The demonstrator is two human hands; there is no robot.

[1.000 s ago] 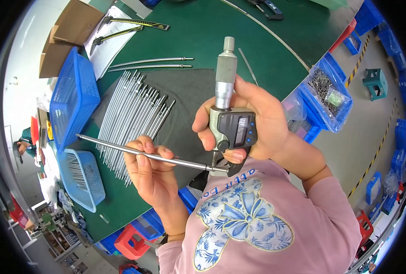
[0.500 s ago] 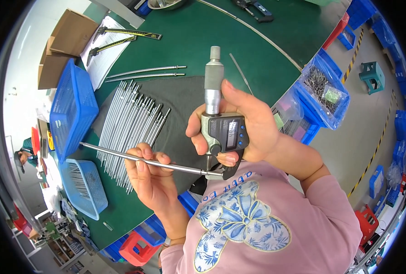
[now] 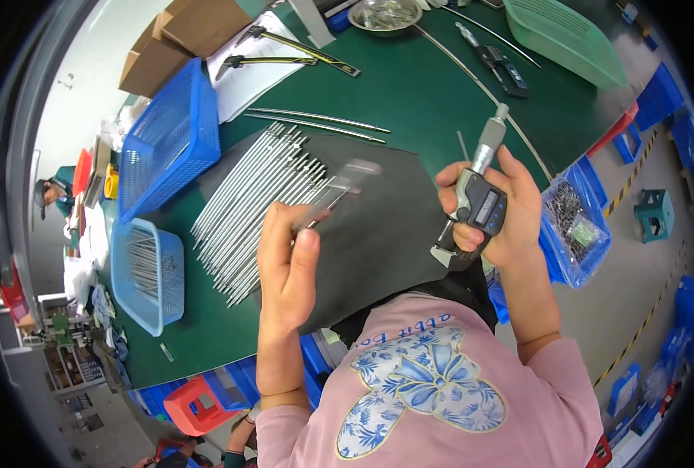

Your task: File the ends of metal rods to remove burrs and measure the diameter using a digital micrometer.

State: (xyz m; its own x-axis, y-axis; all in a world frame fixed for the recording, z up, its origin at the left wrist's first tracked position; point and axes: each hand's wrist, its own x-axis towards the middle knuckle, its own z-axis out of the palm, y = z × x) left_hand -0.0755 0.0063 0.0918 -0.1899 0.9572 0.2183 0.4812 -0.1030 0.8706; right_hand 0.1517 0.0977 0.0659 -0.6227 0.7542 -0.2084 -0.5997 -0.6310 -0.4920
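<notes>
- Head view: a thin metal rod [image 3: 333,196] was held in the left hand [image 3: 288,265], fingers clamped on its lower end; the rod was blurred and tilted up to the right, above the dark mat [image 3: 386,226].
- A digital micrometer [image 3: 475,207] was gripped in the right hand [image 3: 503,214], fingers wrapped round its grey body, its thimble pointing up and away from the person.
- The rod and the micrometer were held apart, with bare mat seen between them.
- A row of rods [image 3: 257,203] was laid side by side on the mat, just left of the left hand.
- Two longer rods [image 3: 315,121] were seen on the green table [image 3: 409,86], beyond the mat.
- A blue basket [image 3: 167,140] stood at the table's left edge, and a paler blue basket [image 3: 148,273] holding rods sat nearer the person.
- A blue bin [image 3: 573,226] of small parts in clear bags was seen just right of the right hand.
</notes>
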